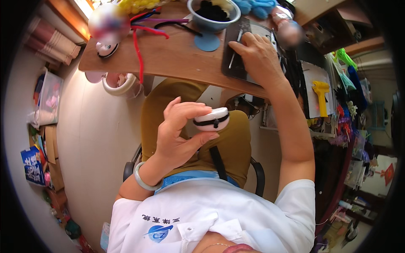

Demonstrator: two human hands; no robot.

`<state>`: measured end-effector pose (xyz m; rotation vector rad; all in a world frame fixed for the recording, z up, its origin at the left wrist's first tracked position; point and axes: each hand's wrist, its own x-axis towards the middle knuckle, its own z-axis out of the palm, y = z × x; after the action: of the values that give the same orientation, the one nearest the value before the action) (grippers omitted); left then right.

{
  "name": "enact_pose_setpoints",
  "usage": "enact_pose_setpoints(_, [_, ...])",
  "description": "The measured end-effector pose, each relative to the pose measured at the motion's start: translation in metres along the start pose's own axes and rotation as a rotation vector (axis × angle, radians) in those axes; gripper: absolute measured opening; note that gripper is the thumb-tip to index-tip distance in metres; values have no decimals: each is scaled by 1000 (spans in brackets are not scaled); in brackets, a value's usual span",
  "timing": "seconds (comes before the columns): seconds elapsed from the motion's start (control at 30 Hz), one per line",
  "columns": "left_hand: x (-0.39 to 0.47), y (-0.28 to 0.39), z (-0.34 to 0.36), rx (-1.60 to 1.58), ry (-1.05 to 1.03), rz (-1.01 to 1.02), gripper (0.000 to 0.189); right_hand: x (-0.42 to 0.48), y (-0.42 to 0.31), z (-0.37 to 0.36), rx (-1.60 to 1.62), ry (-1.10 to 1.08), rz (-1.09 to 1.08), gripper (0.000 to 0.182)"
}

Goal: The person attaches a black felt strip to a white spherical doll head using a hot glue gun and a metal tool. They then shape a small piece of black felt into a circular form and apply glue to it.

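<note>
My left hand [180,132] holds a small round white case [211,124] between thumb and fingers, above my lap. A black band with a small knot or bow runs around the middle of the case. On the dark mat [232,60] at the right part of the desk rests my right hand [258,58], its fingertips by a thin metal rod [234,52]; whether it grips anything there cannot be told. A similar white case with a black band [107,49] sits near the desk's left end.
Red, purple and black pipe cleaners [139,47] spread over the wooden desk [177,63], one hanging past its edge. A bowl of black pieces [213,17] stands behind a blue disc [207,42]. Right of the desk lies a yellow tool [322,96]; a bin [118,83] stands below left.
</note>
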<state>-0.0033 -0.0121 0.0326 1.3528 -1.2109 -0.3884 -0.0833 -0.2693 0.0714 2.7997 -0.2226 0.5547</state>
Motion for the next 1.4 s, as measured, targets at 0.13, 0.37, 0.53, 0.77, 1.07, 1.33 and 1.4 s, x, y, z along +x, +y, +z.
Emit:
enact_pose_setpoints(0.13, [-1,-2,-2,-156,38,-127,44,3,5,-1,78,46,-22,14])
enact_pose_setpoints(0.37, [-2,-6,-4,-125,103,-142,42,-61,-79,-75,1226,532,346,23])
enact_pose_setpoints(0.53, [1,-4,0,-50,103,-109,39,-81,-117,-88,1080,416,230,28])
enact_pose_setpoints(0.77, [-3,3,4,-53,99,-134,40,-83,-125,-78,1050,444,129,31])
enact_pose_setpoints(1.07, [-3,7,7,67,120,-25,41,-95,-129,-75,1214,532,262,22])
enact_pose_setpoints(1.33, [-3,8,16,73,171,-3,43,-98,-134,-67,1103,541,204,22])
enact_pose_setpoints(1.4, [-2,8,18,57,187,-1,43,-95,-135,-67,1049,550,170,24])
